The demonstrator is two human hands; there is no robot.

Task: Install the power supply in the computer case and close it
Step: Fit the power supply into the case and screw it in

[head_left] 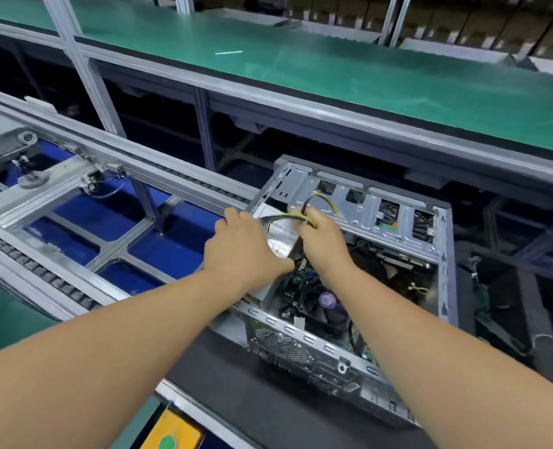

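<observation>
Both hands point(246, 244) point(323, 238) grip yellow-black cables point(285, 218) over the open case point(398, 228).

Bare shiny metal computer case point(398, 222), matt black mat point(236, 384), smooth green benchtop point(333, 69)

1 computer case point(349, 202), 2 hands point(242, 244), perhaps 1 power supply point(280, 234).

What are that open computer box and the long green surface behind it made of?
The computer case looks like bare sheet metal: grey, dully shiny, with stamped holes and folded edges. The green surface seems a smooth rubber or vinyl mat with a soft sheen; which one is unclear.
</observation>
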